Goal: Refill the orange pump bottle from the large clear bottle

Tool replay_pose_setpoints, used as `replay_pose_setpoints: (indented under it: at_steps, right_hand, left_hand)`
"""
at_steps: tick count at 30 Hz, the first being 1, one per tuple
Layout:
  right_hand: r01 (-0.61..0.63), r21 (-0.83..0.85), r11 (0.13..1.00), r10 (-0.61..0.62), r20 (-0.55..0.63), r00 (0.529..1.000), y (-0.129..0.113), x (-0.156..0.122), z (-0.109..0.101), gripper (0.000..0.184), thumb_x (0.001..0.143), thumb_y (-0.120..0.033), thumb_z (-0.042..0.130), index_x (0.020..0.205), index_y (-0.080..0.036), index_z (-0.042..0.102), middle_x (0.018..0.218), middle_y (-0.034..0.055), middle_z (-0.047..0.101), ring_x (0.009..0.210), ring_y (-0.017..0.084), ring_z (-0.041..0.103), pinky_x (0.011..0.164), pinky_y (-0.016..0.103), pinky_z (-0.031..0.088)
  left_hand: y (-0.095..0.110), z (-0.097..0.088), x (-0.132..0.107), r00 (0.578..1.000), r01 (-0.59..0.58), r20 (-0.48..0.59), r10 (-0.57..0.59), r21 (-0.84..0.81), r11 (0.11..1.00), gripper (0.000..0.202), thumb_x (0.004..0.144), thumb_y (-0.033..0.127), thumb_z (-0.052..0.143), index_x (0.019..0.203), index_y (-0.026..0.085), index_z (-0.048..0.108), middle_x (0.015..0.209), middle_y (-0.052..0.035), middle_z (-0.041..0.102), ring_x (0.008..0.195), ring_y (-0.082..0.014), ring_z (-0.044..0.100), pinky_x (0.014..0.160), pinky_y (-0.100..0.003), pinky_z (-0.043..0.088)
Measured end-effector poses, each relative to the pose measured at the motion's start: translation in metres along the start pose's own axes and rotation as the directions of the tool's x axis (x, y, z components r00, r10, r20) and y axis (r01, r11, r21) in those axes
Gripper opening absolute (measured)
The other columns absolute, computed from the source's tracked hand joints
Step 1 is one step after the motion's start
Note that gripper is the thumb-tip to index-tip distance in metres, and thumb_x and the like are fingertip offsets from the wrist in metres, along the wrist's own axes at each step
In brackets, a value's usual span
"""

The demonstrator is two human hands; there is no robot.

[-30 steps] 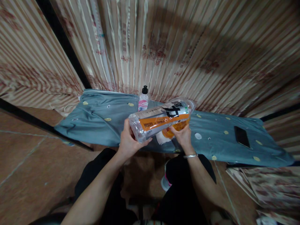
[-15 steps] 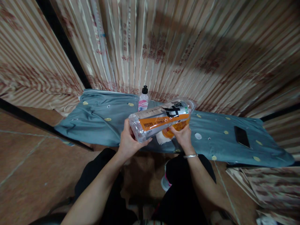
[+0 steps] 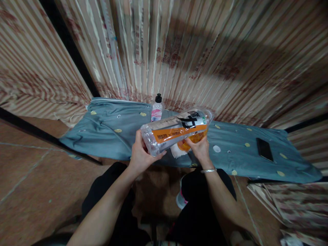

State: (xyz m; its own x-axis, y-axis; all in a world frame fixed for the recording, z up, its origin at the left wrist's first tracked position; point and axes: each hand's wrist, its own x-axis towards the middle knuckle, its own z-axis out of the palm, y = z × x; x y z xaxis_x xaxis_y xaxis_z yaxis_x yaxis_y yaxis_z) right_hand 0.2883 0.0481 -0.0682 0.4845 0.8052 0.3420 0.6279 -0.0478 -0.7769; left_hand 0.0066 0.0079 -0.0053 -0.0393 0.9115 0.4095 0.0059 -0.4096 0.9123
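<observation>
Holding the large clear bottle point(image 3: 176, 130) near one end, in the head view, the left hand point(image 3: 140, 154) has its fingers closed, the bottle tilted above the blue cloth point(image 3: 107, 116). The right hand point(image 3: 201, 149) grips the orange container point(image 3: 182, 146) beneath, fingertips hidden. Grasping seems done, releasing is left; whether liquid passes, I cannot tell.

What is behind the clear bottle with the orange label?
Beyond it stands a black-capped bottle; something orange at the right hand and something white partly show. What the clear bottle covers cannot be seen.
</observation>
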Motion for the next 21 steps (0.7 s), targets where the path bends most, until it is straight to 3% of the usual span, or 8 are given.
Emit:
replay_pose_setpoints:
  at_steps: [7, 21]
  right_hand:
    - [-0.03, -0.009, 1.0, 0.03, 0.012, 0.999, 0.0011, 0.0007, -0.0006, 0.095, 0.059, -0.075, 0.088, 0.13, -0.017, 0.063, 0.127, 0.0235, 0.079, 0.121, 0.044, 0.075, 0.105, 0.058, 0.06]
    - [-0.049, -0.001, 0.999, 0.049, 0.03, 0.998, -0.0044, -0.0006, -0.0021, 0.096, 0.06, -0.076, 0.086, 0.13, -0.017, 0.061, 0.13, 0.0251, 0.077, 0.126, 0.045, 0.074, 0.107, 0.059, 0.059]
  left_hand:
    - [-0.0052, -0.0011, -0.0005, 0.998, -0.067, 0.007, 0.067, 0.044, 0.997, 0.081, 0.065, 0.047, 0.1, 0.127, 0.025, 0.052, 0.118, -0.0075, 0.08, 0.107, -0.0297, 0.083, 0.091, -0.043, 0.071]
    - [-0.0073, -0.0015, -0.0015, 0.999, -0.045, 0.026, 0.045, 0.029, 0.999, 0.083, 0.066, 0.05, 0.101, 0.128, 0.026, 0.052, 0.118, -0.0077, 0.08, 0.107, -0.0306, 0.083, 0.093, -0.046, 0.071]
